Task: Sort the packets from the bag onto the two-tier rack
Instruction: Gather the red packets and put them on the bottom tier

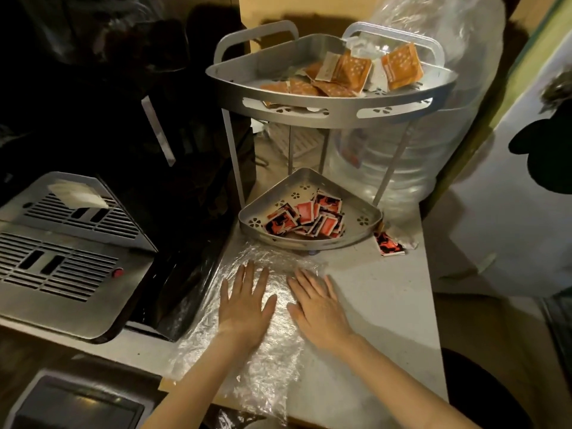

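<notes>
Pressing both flat, spread hands, left hand (244,305) and right hand (318,308), on the emptied plastic bag (266,351); rack (328,117) tiers sorted, one red-black packet (389,243) left outside

One head cam only, wide-angle w/ bent edges, looks fwd and steeply down from above, close over both forearms at bottom of frame, counter (387,305) mid-frame, two-tier rack (328,116) farther back toward top, no 2nd view to overlap

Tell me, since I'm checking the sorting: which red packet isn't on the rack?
The red packet lying on the counter right of the lower tray; the other red ones are piled inside that tray.
</notes>
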Available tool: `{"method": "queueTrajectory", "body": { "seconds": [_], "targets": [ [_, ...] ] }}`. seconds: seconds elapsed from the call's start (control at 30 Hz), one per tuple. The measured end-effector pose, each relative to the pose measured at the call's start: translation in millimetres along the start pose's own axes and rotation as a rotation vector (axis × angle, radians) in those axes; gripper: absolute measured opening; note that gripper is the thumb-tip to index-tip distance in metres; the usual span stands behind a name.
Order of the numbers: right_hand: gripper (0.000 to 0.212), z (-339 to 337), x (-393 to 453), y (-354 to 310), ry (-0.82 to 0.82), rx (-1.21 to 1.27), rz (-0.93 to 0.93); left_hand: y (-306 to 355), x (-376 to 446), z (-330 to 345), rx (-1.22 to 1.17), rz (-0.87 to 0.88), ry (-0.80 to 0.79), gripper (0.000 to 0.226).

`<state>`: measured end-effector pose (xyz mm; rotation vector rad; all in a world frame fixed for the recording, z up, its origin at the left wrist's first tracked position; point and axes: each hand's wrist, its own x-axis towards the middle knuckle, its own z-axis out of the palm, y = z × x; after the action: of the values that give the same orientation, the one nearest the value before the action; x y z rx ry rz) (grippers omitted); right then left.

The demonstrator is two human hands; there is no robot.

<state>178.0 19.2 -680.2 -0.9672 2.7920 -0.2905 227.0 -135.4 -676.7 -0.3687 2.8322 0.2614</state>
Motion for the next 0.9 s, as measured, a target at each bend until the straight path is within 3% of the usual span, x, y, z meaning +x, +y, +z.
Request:
{"method": "queueTrajectory", "body": {
  "seconds": [0.1, 0.2, 0.33, 0.5, 0.67, 0.77, 0.9],
  "targets": [
    [0.054, -12, 5, 5, 0.006, 0.298, -0.054, 10, 7, -18, 0.114, -0.029, -0.074, 0.060],
    [0.037, -34, 4, 14, 0.088, 0.667, 0.089, 31, 17, -43, 0.280, -0.072, -0.127, 0.054],
    [0.030, -55, 0, 49, 0.159, 0.633, 0.167, 81, 21, -75, 0.374, 0.042, -0.118, 0.038],
    [0.025, -78, -11, 103, 0.235, 0.710, 0.294, 144, 38, -89, 0.118, 0.360, 0.038, 0.028],
    [0.038, -84, -13, 157, 0.412, 0.679, 0.512, 193, 73, -69, -0.095, 0.510, 0.152, 0.040],
    [0.045, -85, -7, 180, 0.430, 0.612, 0.575, 210, 96, -62, -0.015, 0.618, 0.283, 0.051],
    [0.055, -77, 10, 199, 0.316, 0.458, 0.553, 222, 129, -61, 0.202, 0.785, 0.284, 0.050]
  ]
}}
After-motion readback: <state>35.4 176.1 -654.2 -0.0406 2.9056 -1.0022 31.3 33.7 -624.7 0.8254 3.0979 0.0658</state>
